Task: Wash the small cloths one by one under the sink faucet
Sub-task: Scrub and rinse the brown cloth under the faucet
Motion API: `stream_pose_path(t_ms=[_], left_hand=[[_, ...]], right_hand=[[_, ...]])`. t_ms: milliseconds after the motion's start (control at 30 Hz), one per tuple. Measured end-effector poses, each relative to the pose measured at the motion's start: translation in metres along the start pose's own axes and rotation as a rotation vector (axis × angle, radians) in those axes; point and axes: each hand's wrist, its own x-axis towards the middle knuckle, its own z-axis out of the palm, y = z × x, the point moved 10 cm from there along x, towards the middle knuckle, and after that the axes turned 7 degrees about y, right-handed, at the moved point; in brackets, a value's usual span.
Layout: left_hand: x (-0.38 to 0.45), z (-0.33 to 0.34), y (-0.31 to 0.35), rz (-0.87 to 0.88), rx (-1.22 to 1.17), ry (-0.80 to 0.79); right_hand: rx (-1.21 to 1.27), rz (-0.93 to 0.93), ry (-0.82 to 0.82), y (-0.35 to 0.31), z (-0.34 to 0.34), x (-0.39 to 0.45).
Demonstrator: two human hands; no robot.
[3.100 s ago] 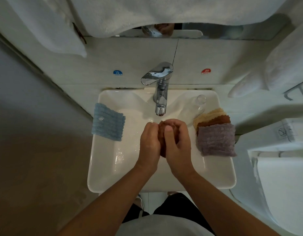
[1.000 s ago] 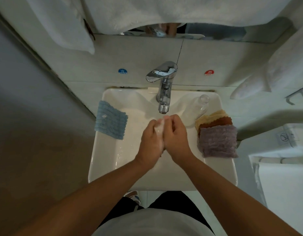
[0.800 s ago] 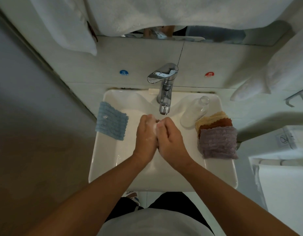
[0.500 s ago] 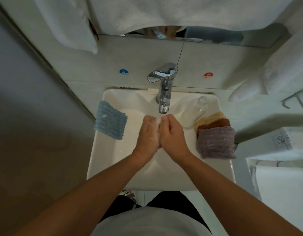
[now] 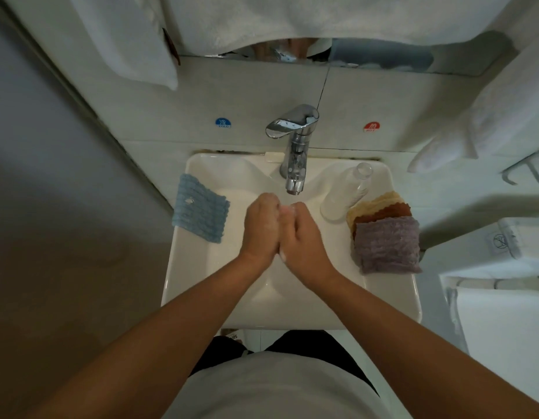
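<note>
Head view looks down on a white sink [image 5: 186, 285] at frame centre. Left hand [image 5: 260, 228] and right hand [image 5: 301, 237] are pressed together just below the faucet [image 5: 295, 146] spout, fingers curled inward. Whatever cloth they may be clenching is hidden between the palms; only pale foam shows at the seam, so I cannot tell what either hand grasps. A blue cloth [image 5: 200, 208] lies on the sink's left rim. On the right rim, a purple cloth [image 5: 386, 244] tops a stack, covering all but the edges of a brown cloth [image 5: 386, 211] and a yellow cloth [image 5: 374, 199]. A clear bottle [image 5: 346, 192] stands beside the stack. White towels [image 5: 292, 16] are cut off at the top edge.
</note>
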Motion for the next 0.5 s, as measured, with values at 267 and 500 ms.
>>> stream_pose_path(t_ms=[267,500], left_hand=[[-0.005,-0.01,0.002,0.067,-0.013,0.091],[-0.009,-0.018,0.018,0.122,-0.223,0.126]], right_hand=[[0.032,-0.071,-0.022,-0.018,-0.004,-0.003],[0.123,-0.04,-0.029,-0.023,-0.001,-0.003]])
